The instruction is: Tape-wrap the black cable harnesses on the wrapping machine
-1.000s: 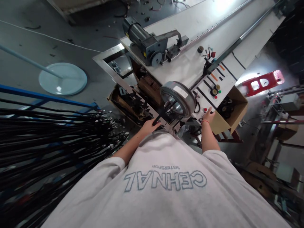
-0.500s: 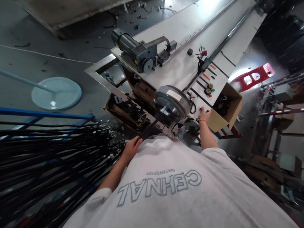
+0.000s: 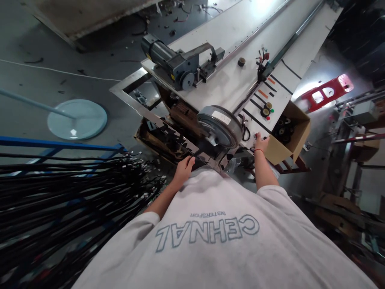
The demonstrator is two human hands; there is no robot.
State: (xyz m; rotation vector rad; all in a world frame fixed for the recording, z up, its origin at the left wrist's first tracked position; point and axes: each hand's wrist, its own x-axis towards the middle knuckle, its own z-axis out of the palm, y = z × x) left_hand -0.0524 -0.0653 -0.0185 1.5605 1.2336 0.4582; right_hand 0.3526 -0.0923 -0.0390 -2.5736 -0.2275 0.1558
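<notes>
Grey and black, one thick reel (image 3: 231, 127) with one white label (image 3: 221, 117) stands tilted at the near end of our white bench (image 3: 222, 88). We count one motor (image 3: 159, 50) beyond it, two orange strips (image 3: 262, 93), three small tape rolls (image 3: 241, 62) (two close together, one apart), one green button (image 3: 272, 110) near those two, and one cardboard box (image 3: 301, 140) beside the bench. The reel lies ahead and to the right of our left hand (image 3: 184, 170), apart from its fingers; they are bunched narrow, and we cannot tell whether they pinch anything. Our right hand (image 3: 261, 143) is at the bench corner, right of the reel, with one finger extended at a red button (image 3: 256, 135); whether it touches, or the other fingers grip anything, we cannot tell.
</notes>
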